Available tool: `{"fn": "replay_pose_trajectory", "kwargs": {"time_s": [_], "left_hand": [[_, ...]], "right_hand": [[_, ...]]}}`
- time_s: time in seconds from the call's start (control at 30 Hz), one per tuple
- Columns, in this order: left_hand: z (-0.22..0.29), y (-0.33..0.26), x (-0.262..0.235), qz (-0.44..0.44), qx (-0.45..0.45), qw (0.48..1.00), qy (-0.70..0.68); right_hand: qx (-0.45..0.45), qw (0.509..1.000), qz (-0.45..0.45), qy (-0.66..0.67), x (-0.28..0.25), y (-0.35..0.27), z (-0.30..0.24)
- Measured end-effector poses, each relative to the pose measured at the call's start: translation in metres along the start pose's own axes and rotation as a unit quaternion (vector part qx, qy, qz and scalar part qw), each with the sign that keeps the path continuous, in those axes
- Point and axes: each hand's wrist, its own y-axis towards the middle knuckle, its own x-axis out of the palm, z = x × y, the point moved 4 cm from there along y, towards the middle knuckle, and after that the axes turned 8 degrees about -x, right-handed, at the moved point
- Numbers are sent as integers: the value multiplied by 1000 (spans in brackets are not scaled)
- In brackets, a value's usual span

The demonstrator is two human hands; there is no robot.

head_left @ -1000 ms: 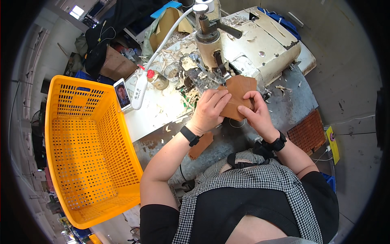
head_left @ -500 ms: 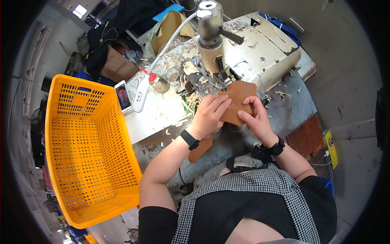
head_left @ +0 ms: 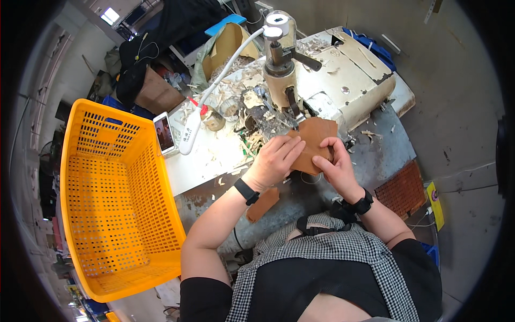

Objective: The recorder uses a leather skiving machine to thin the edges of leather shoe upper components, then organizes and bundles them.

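A brown piece of leather (head_left: 315, 140) with angled corners lies under the head of a cream-coloured machine, probably a leather skiver (head_left: 280, 88). My left hand (head_left: 274, 163) grips its left side, fingers together on top and the thumb hidden. At the right edge my right hand (head_left: 340, 169) pinches the leather, with its thumb on top and curled fingers at the rim. The far left edge of the leather meets the machine's working point, whose contact is hidden. Another brown leather piece (head_left: 263, 205) rests on the metal table below my left wrist.
A yellow plastic basket (head_left: 115, 209) stands at the left. Beside it are a phone (head_left: 164, 132), a white bendable lamp (head_left: 190, 133) and a jar with a red top (head_left: 213, 119). Pale shavings litter the worktop (head_left: 196, 169). A reddish-brown textured mat (head_left: 399, 188) lies at the right.
The leather has turned slightly and slid a little toward me at its near edge, both hands moving with it. The phone's picture differs, and the whole view has shifted slightly.
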Motion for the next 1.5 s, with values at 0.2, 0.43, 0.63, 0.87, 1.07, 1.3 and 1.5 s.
{"fn": "replay_pose_trajectory", "kwargs": {"time_s": [0.2, 0.43, 0.63, 0.87, 1.07, 1.3, 1.5], "left_hand": [[0, -4, 2, 45, 9, 999, 27], [-4, -5, 3, 48, 2, 999, 20], [-3, -1, 0, 46, -1, 999, 13], [-1, 4, -2, 48, 7, 999, 6], [2, 2, -3, 16, -14, 999, -29], [-7, 1, 1, 22, 25, 999, 21], [-3, 2, 0, 2, -4, 1000, -19]], "right_hand": [[0, 1000, -4, 7, 2, 0, -3], [-6, 1000, -7, 15, 2, 1, -1], [-6, 1000, 3, 21, 5, 1, -3], [5, 1000, 11, 9, 3, -1, -7], [6, 1000, 14, 18, 1, -2, -7], [-5, 999, 21, 28, 3, -1, -5], [-10, 999, 22, 36, 0, -1, -5]]}}
